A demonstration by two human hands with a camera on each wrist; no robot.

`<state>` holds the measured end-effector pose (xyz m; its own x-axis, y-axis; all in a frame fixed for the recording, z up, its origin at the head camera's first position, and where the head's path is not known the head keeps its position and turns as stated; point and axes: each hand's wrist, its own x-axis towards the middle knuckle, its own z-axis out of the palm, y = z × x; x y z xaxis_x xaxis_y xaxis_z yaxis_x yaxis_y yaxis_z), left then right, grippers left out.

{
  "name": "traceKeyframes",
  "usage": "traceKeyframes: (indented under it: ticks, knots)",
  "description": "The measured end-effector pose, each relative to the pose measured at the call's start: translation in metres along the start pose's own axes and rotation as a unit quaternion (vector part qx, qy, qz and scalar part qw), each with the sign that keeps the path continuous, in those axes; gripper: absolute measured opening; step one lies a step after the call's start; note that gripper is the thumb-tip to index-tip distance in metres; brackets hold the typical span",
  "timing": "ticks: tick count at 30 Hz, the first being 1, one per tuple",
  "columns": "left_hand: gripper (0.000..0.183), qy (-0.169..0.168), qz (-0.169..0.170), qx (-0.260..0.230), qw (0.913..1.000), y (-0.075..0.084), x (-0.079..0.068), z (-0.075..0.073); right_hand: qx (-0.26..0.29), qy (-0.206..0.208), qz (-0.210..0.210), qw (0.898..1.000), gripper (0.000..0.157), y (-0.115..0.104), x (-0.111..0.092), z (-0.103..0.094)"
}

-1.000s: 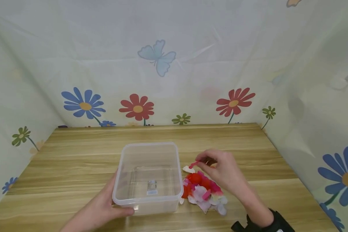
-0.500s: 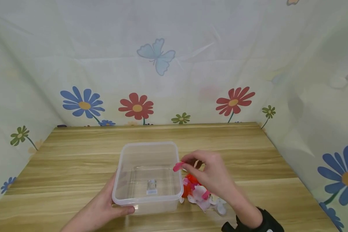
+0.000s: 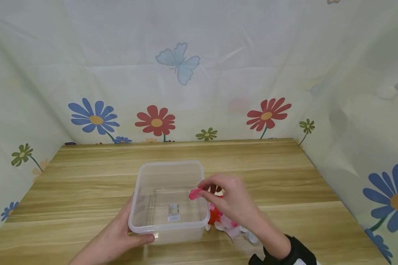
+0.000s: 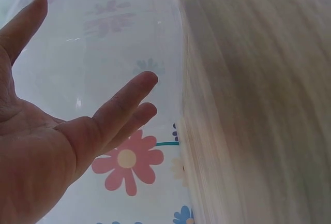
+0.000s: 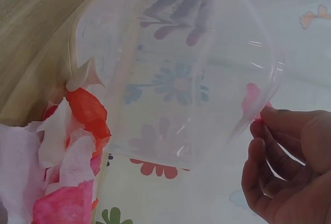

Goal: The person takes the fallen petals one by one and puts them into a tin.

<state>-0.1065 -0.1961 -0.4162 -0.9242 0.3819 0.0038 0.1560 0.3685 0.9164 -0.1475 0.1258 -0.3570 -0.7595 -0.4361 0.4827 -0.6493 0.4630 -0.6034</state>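
A clear plastic box point(image 3: 166, 229) without a lid stands on the table, a small label point(image 3: 174, 217) on its bottom. My left hand point(image 3: 119, 232) rests against its left side, thumb along the front; in the left wrist view the fingers point(image 4: 121, 100) lie straight and spread by the wall. My right hand point(image 3: 231, 198) pinches a pink artificial petal point(image 3: 194, 194) between thumb and forefinger, above the box's right rim. Under that hand, partly hidden, lies a pile of red, pink and white petals point(image 3: 230, 230), seen more fully as loose petals point(image 5: 64, 157) in the right wrist view.
The wood-grain table point(image 3: 86, 184) reaches back to a white cloth point(image 3: 119, 73) printed with flowers and a butterfly. Cloth hangs at both sides too. A black strap point(image 3: 293, 254) is around the right wrist.
My right hand has moved left from above the petal pile to the box's right rim, carrying the pink petal. The left hand and the box have stayed in place.
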Motion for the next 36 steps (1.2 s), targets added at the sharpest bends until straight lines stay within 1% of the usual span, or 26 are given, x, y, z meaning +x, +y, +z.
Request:
traceKeyframes:
  ticks: [5,7,10,14,17,20,22,25,29,32,36]
  knots:
    - [0.116,0.002,-0.006,-0.002,1.0,0.001,0.0,0.0,-0.004,-0.004,0.0,1.0,0.017,0.001,0.0,0.002]
    - [0.116,0.002,-0.009,-0.002,1.0,0.002,0.001,0.0,-0.011,0.0,0.0,1.0,0.018,0.001,0.0,0.001]
    - [0.117,0.006,-0.006,0.0,1.0,0.002,0.001,0.001,-0.016,0.007,0.004,1.0,0.02,0.0,-0.002,-0.002]
    - [0.116,0.008,0.014,0.005,0.9999,0.001,0.002,0.0,-0.018,0.016,0.019,1.0,0.022,0.003,-0.004,-0.009]
    - [0.115,0.008,0.018,0.009,0.9998,0.001,0.002,0.0,-0.033,0.015,0.033,0.999,0.021,0.007,-0.007,-0.014]
    - [0.115,0.008,0.005,0.009,0.9999,0.001,0.001,0.001,-0.055,0.004,0.043,0.998,0.019,0.012,-0.011,-0.02]
    - [0.115,0.01,0.001,0.011,0.9999,0.002,0.001,0.002,-0.064,-0.014,0.05,0.997,0.018,0.016,-0.015,-0.024]
    - [0.116,0.011,0.001,0.014,0.9998,0.002,0.001,0.002,-0.077,-0.053,0.059,0.994,0.018,0.023,-0.02,-0.028]
    - [0.116,0.011,-0.002,0.013,0.9999,0.002,0.001,0.002,-0.095,-0.112,0.07,0.987,0.016,0.032,-0.027,-0.033]
    - [0.117,0.009,-0.01,0.013,0.9998,0.003,0.001,0.002,-0.113,-0.163,0.086,0.976,0.017,0.035,-0.032,-0.038]
    - [0.116,0.008,-0.011,0.01,0.9999,0.003,0.001,0.002,-0.141,-0.224,0.119,0.957,0.017,0.036,-0.037,-0.043]
